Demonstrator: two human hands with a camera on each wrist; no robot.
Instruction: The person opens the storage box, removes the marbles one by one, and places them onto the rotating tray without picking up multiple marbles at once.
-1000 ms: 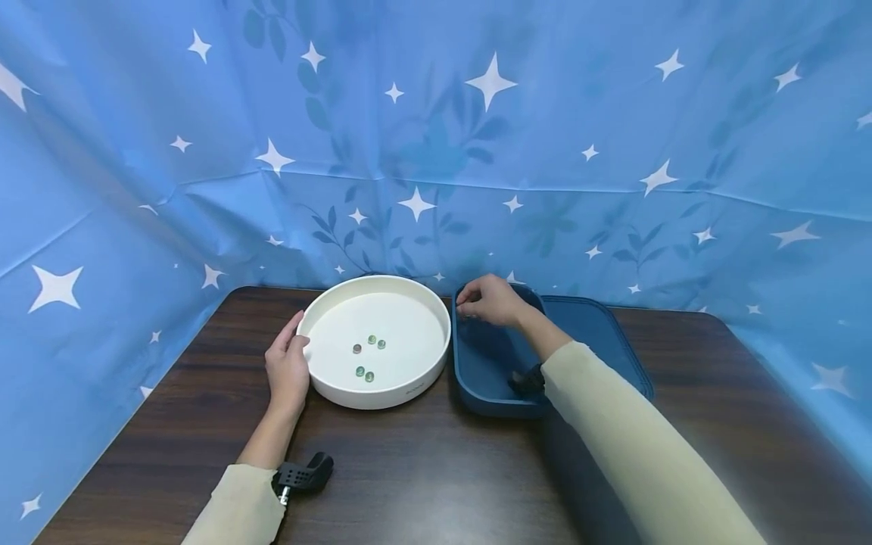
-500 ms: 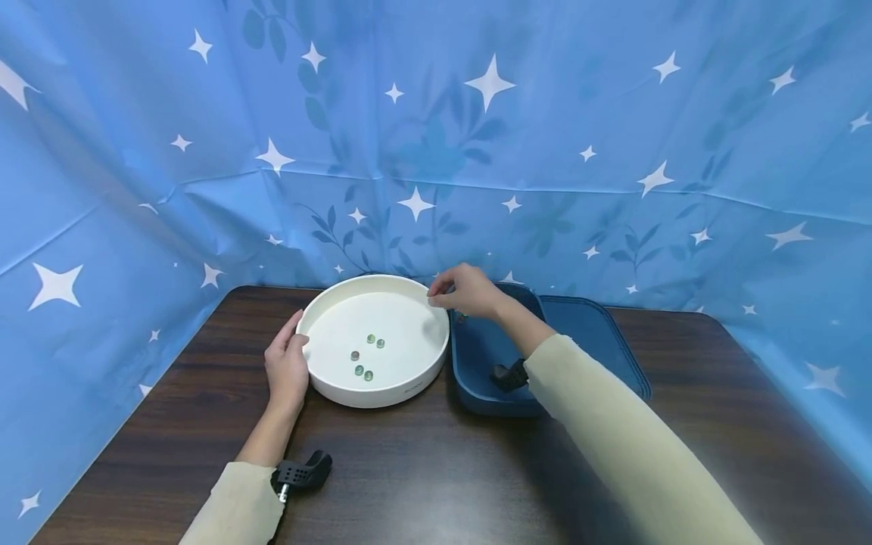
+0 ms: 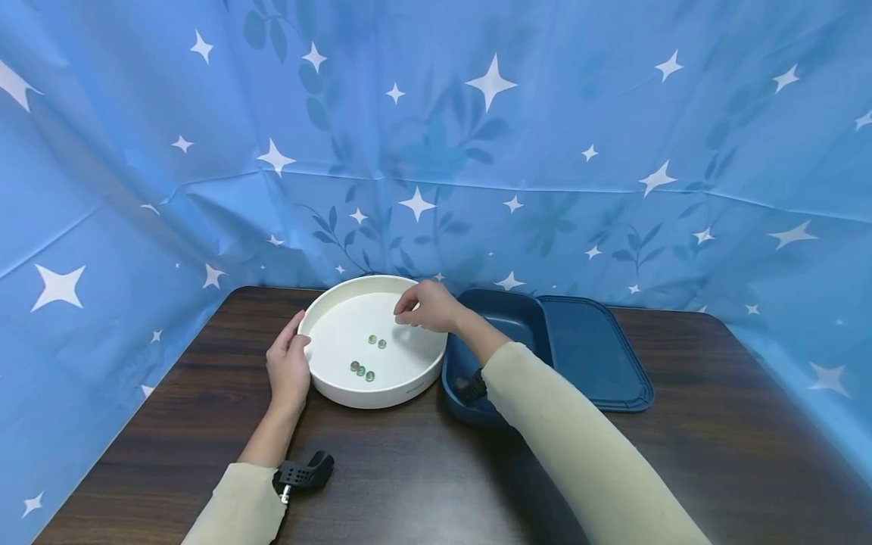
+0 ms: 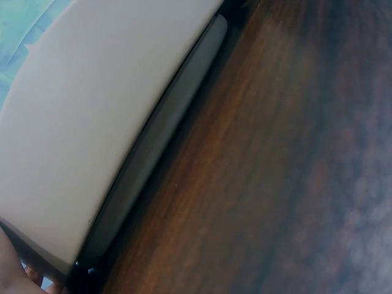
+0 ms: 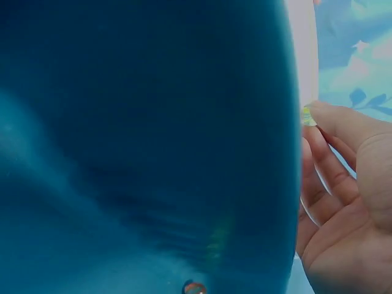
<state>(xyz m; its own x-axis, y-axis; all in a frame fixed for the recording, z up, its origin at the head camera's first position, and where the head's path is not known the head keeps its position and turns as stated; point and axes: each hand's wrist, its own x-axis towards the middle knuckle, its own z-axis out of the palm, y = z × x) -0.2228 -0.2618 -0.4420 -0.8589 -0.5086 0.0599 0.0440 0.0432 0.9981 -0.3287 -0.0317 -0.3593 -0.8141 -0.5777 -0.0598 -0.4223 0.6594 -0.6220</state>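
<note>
- White round tray (image 3: 354, 316), centre of the head frame, flat on the tabletop (image 3: 402, 469).
- Left hand (image 3: 288, 367), left of centre: grips the tray's left edge, thumb over the rim, fingers along the outer wall.
- Right hand (image 3: 434, 306), centre of the frame, over the tray's right side: thumb and fingertip pinch a yellow-green marble (image 5: 307, 116), clear in the right wrist view.
- Pair of marbles (image 3: 382, 344), pale green, side by side near the tray's middle.
- Trio of marbles (image 3: 361, 371), one brownish, two green, in a slanting row nearer the tray's front.
- Dark blue bin (image 3: 524, 327), right of centre, just beside the tray, partly behind the right forearm.
- Orange-red marble (image 5: 195, 288), inside the bin, at the lower edge of the right wrist view.
- Flat blue panel (image 3: 593, 352), right of the bin, rim ridged.
- Tabletop: dark wood grain, rounded far corners.
- Blue curtain (image 3: 436, 113), upper frame: white stars, leaf sprays.
</note>
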